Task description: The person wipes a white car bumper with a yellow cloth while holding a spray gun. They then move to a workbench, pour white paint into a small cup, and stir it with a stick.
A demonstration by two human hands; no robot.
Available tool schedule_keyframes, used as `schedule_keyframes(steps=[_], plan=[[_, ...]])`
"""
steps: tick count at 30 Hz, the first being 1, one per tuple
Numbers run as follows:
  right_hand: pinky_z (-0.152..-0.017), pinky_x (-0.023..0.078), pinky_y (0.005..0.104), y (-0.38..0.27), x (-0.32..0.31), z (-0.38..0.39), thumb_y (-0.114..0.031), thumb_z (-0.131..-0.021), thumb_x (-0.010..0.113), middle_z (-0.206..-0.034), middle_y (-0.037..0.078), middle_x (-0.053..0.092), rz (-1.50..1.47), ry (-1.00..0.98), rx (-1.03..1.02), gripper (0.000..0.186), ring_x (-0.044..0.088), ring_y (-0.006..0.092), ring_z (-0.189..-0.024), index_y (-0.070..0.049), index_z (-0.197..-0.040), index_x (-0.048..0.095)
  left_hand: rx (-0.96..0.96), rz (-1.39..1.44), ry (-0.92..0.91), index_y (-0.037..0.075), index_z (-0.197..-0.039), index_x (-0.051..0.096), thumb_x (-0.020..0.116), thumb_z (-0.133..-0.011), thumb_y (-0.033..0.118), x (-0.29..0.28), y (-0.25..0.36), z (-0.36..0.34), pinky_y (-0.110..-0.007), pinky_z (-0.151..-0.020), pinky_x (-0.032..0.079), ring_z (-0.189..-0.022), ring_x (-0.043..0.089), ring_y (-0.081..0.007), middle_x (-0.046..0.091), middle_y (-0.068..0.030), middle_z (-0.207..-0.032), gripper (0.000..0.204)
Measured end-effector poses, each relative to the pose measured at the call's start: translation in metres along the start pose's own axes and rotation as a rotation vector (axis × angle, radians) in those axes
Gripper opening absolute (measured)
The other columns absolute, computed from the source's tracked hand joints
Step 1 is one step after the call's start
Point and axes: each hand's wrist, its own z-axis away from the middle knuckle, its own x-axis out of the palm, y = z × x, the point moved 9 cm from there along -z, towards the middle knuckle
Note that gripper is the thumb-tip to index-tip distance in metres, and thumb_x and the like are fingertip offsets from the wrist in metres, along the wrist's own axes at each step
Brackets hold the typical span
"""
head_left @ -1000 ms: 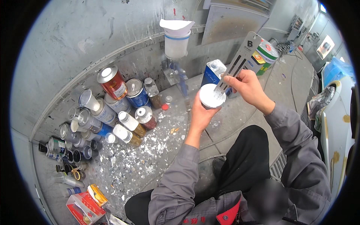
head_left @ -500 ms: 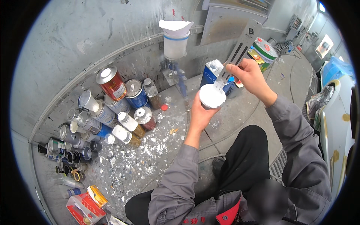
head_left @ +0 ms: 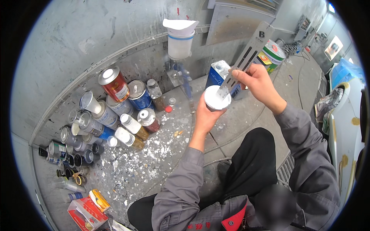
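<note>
Right hand grips a slotted grey stirring stick, tip dipped in white paint; left hand clasps the small cup from below, held above the spattered floor. Judged mid-stir — paint cans shut, spray gun unused.

Grey concrete floor, jointed in slabs and heavily spattered with white paint flecks toward the left. Grey wall, scuffed and paint-marked, with a horizontal metal rail run along it. A grey metal cabinet is mounted at upper right. A metal floor grating is set beside the slabs. A further work area with a wall picture is seen at far right, evenly lit.
</note>
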Motion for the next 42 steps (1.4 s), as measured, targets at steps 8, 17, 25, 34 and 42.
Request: schedule_keyframes(steps=[8, 17, 25, 34, 42], plan=[[-0.054, 0.044, 0.0232, 0.016, -0.014, -0.02, -0.026, -0.101, 0.073, -0.073, -0.002, 0.066, 0.138, 0.019, -0.051, 0.027, 0.06, 0.0045, -0.062, 0.001, -0.101, 0.076, 0.014, -0.024, -0.011, 0.002, -0.149, 0.048, 0.092, -0.069, 0.002, 0.002, 0.003, 0.0, -0.039, -0.109, 0.05, -0.13, 0.061, -0.0243, 0.061, -0.0132, -0.141, 0.091], [-0.054, 0.044, 0.0256, 0.027, 0.001, 0.004, -0.021, -0.098, 0.073, -0.069, -0.002, 0.064, 0.062, 0.019, 0.025, 0.023, 0.056, 0.0049, -0.061, 0.002, -0.095, 0.077, -0.014, 0.058, -0.018, 0.001, -0.149, 0.047, 0.091, -0.069, 0.001, 0.005, 0.003, 0.0, -0.039, -0.108, 0.051, -0.129, 0.061, -0.024, 0.062, -0.0125, -0.139, 0.091], [-0.057, 0.045, 0.0235, -0.007, -0.006, 0.0, -0.025, -0.101, 0.073, -0.071, -0.002, 0.065, 0.017, -0.014, -0.004, 0.027, 0.058, 0.0047, -0.063, 0.001, -0.105, 0.079, -0.017, 0.006, -0.028, 0.003, -0.15, 0.047, 0.091, -0.07, 0.001, 0.006, -0.001, 0.0, -0.039, -0.109, 0.05, -0.13, 0.061, -0.0242, 0.062, -0.0127, -0.141, 0.092], [-0.055, 0.044, 0.0235, 0.017, -0.007, -0.013, -0.022, -0.1, 0.073, -0.072, -0.002, 0.066, 0.133, 0.005, -0.061, 0.023, 0.057, 0.0035, -0.062, 0.001, -0.099, 0.077, 0.004, 0.021, -0.019, 0.003, -0.15, 0.047, 0.091, -0.07, 0.002, 0.006, 0.001, -0.001, -0.038, -0.11, 0.05, -0.131, 0.06, -0.0238, 0.061, -0.0126, -0.141, 0.091], [-0.055, 0.045, 0.0292, 0.028, 0.008, 0.006, -0.022, -0.096, 0.075, -0.066, 0.002, 0.063, 0.125, 0.0, 0.014, 0.029, 0.053, 0.006, -0.061, 0.006, -0.092, 0.073, -0.036, 0.044, -0.025, 0.002, -0.149, 0.048, 0.091, -0.071, 0.002, 0.007, 0.002, 0.002, -0.038, -0.109, 0.05, -0.13, 0.061, -0.0242, 0.062, -0.0129, -0.139, 0.089]])
